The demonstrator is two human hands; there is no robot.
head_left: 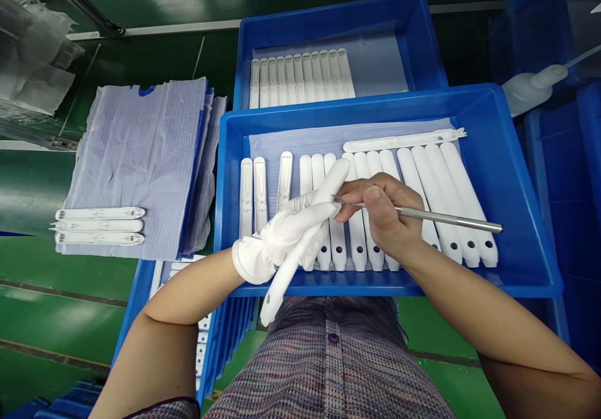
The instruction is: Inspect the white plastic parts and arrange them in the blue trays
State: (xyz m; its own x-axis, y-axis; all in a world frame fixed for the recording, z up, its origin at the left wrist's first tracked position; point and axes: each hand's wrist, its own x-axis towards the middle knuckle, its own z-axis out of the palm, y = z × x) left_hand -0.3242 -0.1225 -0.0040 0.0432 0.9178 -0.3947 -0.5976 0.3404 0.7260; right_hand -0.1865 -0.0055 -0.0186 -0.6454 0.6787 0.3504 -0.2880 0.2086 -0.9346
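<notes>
My left hand (pixel 286 234), in a white glove, is closed around a long white plastic handle (pixel 287 275), tilted with its holed end toward my body. Bare and closed in a pinch, my right hand (pixel 387 209) grips a thin metal scraper (pixel 451 220) with a round shaft. The tool's pointed tip meets or nearly meets the handle's edge beside my gloved fingers; exact contact is hard to see. Both hands are above a blue tray (pixel 389 289), where several similar white handles (pixel 451 200) lie in a row on a lavender foam sheet (pixel 282 143).
Behind stands a second blue tray (pixel 338 15) holding a row of white pieces (pixel 300 77). To the left, a stack of foam sheets (pixel 136 150) carries three white pieces (pixel 98 225). A white squeeze bottle (pixel 528 93) is at right. More blue trays (pixel 230 337) are stacked below.
</notes>
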